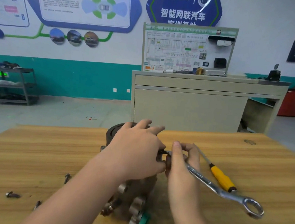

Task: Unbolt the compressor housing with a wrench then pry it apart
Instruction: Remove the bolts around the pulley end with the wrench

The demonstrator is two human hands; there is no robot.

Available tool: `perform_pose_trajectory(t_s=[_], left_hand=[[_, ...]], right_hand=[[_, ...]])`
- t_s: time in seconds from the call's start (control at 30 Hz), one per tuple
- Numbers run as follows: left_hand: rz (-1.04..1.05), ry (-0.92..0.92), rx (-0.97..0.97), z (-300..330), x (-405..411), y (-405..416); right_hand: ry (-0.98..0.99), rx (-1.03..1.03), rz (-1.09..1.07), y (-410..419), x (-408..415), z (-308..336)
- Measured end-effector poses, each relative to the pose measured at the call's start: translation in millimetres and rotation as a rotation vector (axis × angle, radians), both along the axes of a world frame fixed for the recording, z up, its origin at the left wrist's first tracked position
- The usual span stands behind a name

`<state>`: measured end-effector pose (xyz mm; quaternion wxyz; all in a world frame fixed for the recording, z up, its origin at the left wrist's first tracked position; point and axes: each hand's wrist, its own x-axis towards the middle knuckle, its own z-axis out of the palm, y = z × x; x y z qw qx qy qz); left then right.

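Green-capped end of compressor housing (136, 196) nearest camera, lying lengthwise on wooden desk (32, 155), dark pulley end far side. Mostly hidden under left hand (136, 152).

Left hand draped over housing top, fingers (156, 128) spread loosely past the pulley, thumb down on the right flank. Pressed on it, not wrapped round.

Right hand (180, 161) just right of left thumb, fingers curled and pinching the open-jaw end of combination wrench (213, 184). Jaw end met the housing side between the two hands; bolt head itself hidden, engagement not confirmable. Wrench shaft ran out from right fingers toward lower right, ring end free above or on desk, could not tell which.

Yellow-handled screwdriver (222, 178) just beyond wrench shaft, flat on desk, blade pointed toward right fingertips, passing close behind them. Untouched.

Loose bolts on desk well left of left forearm: one (67, 177) near the elbow line, one (12, 194) further left, one (37, 205) partly behind forearm.

Housing halves looked joined, no visible gap.

Background: beige cabinet (197, 107) with wiring-diagram board (186, 49) across the floor, metal shelf rack (11, 85) far left, teal-banded wall with posters.
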<state>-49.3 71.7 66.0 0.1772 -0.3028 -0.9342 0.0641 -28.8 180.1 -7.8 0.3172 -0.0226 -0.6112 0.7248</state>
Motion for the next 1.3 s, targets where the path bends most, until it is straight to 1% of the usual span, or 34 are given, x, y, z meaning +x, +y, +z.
perform_pose_trajectory(t_s=[0.07, 0.13, 0.23, 0.27, 0.33, 0.4, 0.47, 0.5, 0.57, 0.63, 0.7, 0.77, 0.8, 0.87, 0.93, 1.0, 1.07, 1.1, 1.2, 1.3], left_hand=[[0.005, -0.027, -0.024, -0.6, -1.6, 1.3], [0.008, -0.023, -0.054, -0.4, -2.8, 2.6], [0.018, -0.012, -0.049, -1.3, -5.5, 3.0], [0.023, 0.002, -0.035, -2.1, -5.2, 2.7], [0.004, 0.070, 0.010, -6.0, -3.7, 1.5], [-0.037, 0.182, 0.087, -10.0, 1.2, -5.4], [-0.032, 0.267, 0.256, -14.1, 11.0, -20.6], [-0.015, 0.275, 0.415, -19.7, 16.7, -31.5], [0.051, 0.193, 0.781, -38.5, 29.4, -54.5], [0.100, 0.009, 1.055, -62.5, 40.7, -65.5], [0.106, -0.162, 1.193, -85.6, 45.4, -65.3], [0.110, -0.294, 1.265, -102.3, 44.1, -59.9], [0.113, -0.340, 1.283, -107.9, 41.7, -56.8], [0.101, -0.375, 1.320, -115.6, 34.3, -52.6], [0.072, -0.346, 1.345, -118.6, 26.0, -50.1], [0.050, -0.320, 1.342, -120.6, 18.8, -51.4], [0.039, -0.336, 1.345, -121.4, 13.6, -55.9], [0.030, -0.347, 1.354, -122.0, 11.5, -58.7], [-0.012, -0.368, 1.409, -123.7, 7.4, -62.3], [-0.032, -0.378, 1.517, -130.5, 10.5, -60.0]], right_hand=[[0.052, -0.042, -0.036, -1.1, 3.7, -1.1], [0.183, -0.054, -0.103, -0.3, 11.4, -6.1], [0.318, 0.067, -0.179, 4.3, 17.7, -20.9], [0.322, 0.049, -0.186, 5.8, 16.3, -24.6], [0.268, -0.112, -0.185, 9.9, 8.7, -27.3], [0.164, -0.284, -0.148, 18.8, -4.1, -23.0], [0.069, -0.423, -0.021, 33.2, -23.9, -15.5], [0.029, -0.481, 0.072, 41.6, -35.9, -11.3], [-0.083, -0.532, 0.259, 53.2, -61.6, -2.1], [-0.235, -0.525, 0.443, 56.1, -82.1, 5.7], [-0.358, -0.500, 0.595, 54.2, -95.6, 11.9], [-0.398, -0.521, 0.672, 54.4, -99.4, 20.6], [-0.374, -0.562, 0.674, 56.9, -97.4, 26.2], [-0.249, -0.604, 0.605, 65.8, -84.9, 36.5], [-0.101, -0.512, 0.511, 75.3, -63.5, 41.6], [-0.003, -0.313, 0.407, 78.6, -38.5, 40.5], [0.043, -0.080, 0.262, 73.1, -17.1, 34.1], [0.064, -0.001, 0.193, 68.6, -9.3, 30.5], [0.156, 0.091, 0.113, 53.6, 3.4, 21.6], [0.201, 0.172, 0.064, 44.7, 7.7, 15.1]])
